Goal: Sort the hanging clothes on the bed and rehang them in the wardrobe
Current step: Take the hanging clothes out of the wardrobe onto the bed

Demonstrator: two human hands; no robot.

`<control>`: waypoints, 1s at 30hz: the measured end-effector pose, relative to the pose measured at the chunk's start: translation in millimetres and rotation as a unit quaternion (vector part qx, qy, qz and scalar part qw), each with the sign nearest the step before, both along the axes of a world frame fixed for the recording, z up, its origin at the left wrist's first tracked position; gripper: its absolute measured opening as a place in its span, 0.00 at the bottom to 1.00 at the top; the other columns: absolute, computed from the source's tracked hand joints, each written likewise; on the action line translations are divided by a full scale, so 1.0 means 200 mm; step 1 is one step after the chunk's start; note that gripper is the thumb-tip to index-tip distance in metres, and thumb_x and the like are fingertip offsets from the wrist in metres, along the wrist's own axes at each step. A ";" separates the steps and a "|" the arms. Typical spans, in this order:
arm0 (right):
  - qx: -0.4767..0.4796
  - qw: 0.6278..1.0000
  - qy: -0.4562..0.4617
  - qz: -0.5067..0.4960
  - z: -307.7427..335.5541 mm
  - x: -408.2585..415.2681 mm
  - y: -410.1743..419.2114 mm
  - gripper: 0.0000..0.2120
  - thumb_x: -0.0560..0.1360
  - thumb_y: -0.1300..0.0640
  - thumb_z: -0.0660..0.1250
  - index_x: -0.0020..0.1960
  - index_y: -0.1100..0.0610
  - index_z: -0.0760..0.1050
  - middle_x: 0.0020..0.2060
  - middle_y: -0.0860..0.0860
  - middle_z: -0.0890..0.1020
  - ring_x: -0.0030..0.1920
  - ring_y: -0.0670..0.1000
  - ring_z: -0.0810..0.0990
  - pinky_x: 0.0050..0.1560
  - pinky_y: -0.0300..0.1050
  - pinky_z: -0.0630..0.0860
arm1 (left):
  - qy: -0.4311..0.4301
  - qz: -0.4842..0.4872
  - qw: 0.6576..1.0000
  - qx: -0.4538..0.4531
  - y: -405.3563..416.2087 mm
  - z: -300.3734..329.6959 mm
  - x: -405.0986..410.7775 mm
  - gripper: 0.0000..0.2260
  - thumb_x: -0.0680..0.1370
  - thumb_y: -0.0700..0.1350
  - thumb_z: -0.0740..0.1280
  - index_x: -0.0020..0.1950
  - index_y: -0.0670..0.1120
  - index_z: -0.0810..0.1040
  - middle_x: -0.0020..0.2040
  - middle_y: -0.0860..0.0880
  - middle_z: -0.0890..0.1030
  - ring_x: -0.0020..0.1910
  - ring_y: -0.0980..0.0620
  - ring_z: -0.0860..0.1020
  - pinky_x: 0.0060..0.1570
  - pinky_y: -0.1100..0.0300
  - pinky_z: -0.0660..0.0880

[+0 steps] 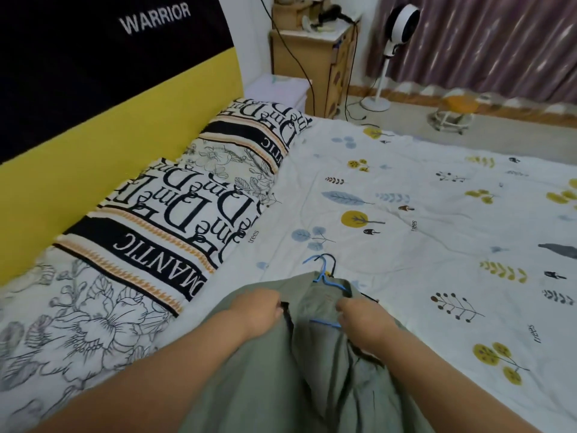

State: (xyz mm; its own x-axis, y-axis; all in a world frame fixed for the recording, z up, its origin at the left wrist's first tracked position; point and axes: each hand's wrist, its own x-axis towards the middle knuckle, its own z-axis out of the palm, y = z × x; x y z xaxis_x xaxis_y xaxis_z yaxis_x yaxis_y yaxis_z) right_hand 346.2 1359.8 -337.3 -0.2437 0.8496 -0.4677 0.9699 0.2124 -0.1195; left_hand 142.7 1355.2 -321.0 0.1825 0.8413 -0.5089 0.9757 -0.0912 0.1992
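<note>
Cloth, soft and light: the olive-green woven garment [312,370] lies on the white leaf-print bed [437,214], lower centre of the frame. Both hands, left [259,310] and right [363,317], pinch its collar edges beside the thin blue wire hanger [324,276]; lift by the hook.

Fingertips of left hand [260,310] and right hand [363,317] buried in olive garment [281,379]. Blue hanger [327,281] mostly covered by cloth. Garment cut off at bottom edge. Clutter on cabinet [315,42], top centre, too blurred to identify.
</note>
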 end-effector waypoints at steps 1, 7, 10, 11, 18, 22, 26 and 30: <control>0.009 1.000 0.004 0.005 0.08 -0.03 -0.03 0.06 0.78 0.61 0.55 0.46 0.57 0.71 0.56 0.58 0.78 0.57 0.58 0.77 0.46 0.45 0.69 | -0.005 -0.002 1.000 0.014 -0.04 0.08 -0.03 0.16 0.81 0.48 0.55 0.63 0.43 0.73 0.63 0.44 0.75 0.61 0.45 0.73 0.59 0.54 0.70; 0.050 0.997 0.046 0.029 0.58 -0.29 -0.31 0.06 0.78 0.60 0.55 0.43 0.56 0.66 0.52 0.60 0.79 0.55 0.58 0.76 0.41 0.43 0.63 | -0.029 0.007 0.996 0.089 -0.34 0.55 -0.27 0.14 0.81 0.48 0.56 0.61 0.45 0.74 0.60 0.46 0.77 0.57 0.47 0.75 0.55 0.56 0.71; 0.080 0.995 0.052 0.036 0.82 -0.45 -0.50 0.10 0.78 0.58 0.56 0.53 0.61 0.72 0.55 0.60 0.78 0.56 0.59 0.76 0.47 0.46 0.69 | -0.023 0.014 0.994 0.103 -0.54 0.78 -0.42 0.14 0.81 0.49 0.56 0.62 0.47 0.73 0.60 0.48 0.77 0.57 0.48 0.75 0.53 0.57 0.71; 0.086 0.994 0.049 0.042 0.89 -0.50 -0.56 0.13 0.78 0.57 0.56 0.58 0.60 0.72 0.56 0.59 0.78 0.58 0.59 0.75 0.51 0.46 0.71 | -0.021 0.017 0.994 0.104 -0.61 0.86 -0.48 0.14 0.81 0.50 0.56 0.63 0.47 0.73 0.60 0.48 0.77 0.57 0.48 0.75 0.53 0.57 0.71; 0.109 0.983 0.065 0.129 1.36 -0.90 -0.92 0.16 0.80 0.52 0.56 0.65 0.58 0.69 0.60 0.57 0.76 0.59 0.58 0.74 0.55 0.48 0.73 | -0.013 0.066 0.991 0.115 -1.08 1.32 -0.89 0.16 0.80 0.52 0.57 0.64 0.48 0.72 0.60 0.49 0.78 0.55 0.50 0.76 0.55 0.55 0.74; 0.127 0.969 0.076 0.197 1.56 -1.13 -1.10 0.17 0.80 0.50 0.58 0.64 0.58 0.69 0.60 0.56 0.76 0.58 0.56 0.75 0.57 0.48 0.74 | 0.010 0.104 0.985 0.137 -1.34 1.52 -1.09 0.16 0.80 0.54 0.57 0.65 0.50 0.71 0.61 0.50 0.77 0.57 0.50 0.75 0.53 0.58 0.71; 0.145 0.946 0.100 0.272 1.71 -1.34 -1.24 0.19 0.80 0.50 0.58 0.68 0.56 0.67 0.63 0.55 0.74 0.60 0.55 0.74 0.58 0.47 0.73 | 0.040 0.153 0.977 0.144 -1.61 1.67 -1.24 0.17 0.80 0.54 0.57 0.66 0.49 0.71 0.62 0.50 0.77 0.58 0.49 0.74 0.52 0.58 0.69; 0.152 0.915 0.115 0.355 1.80 -1.52 -1.34 0.21 0.79 0.49 0.59 0.70 0.54 0.65 0.66 0.55 0.72 0.63 0.55 0.72 0.60 0.48 0.72 | 0.068 0.230 0.958 0.159 -1.87 1.78 -1.34 0.18 0.80 0.54 0.57 0.67 0.49 0.70 0.62 0.49 0.77 0.58 0.49 0.74 0.55 0.57 0.71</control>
State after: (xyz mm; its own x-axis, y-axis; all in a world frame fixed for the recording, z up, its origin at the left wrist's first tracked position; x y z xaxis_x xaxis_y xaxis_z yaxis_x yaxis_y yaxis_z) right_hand 42.2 1091.6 22.5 -0.8473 0.5211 -0.1031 0.5309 0.8368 -0.1341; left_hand -124.9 980.5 35.7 -0.2945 0.9333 -0.2056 0.9423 0.3194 0.1002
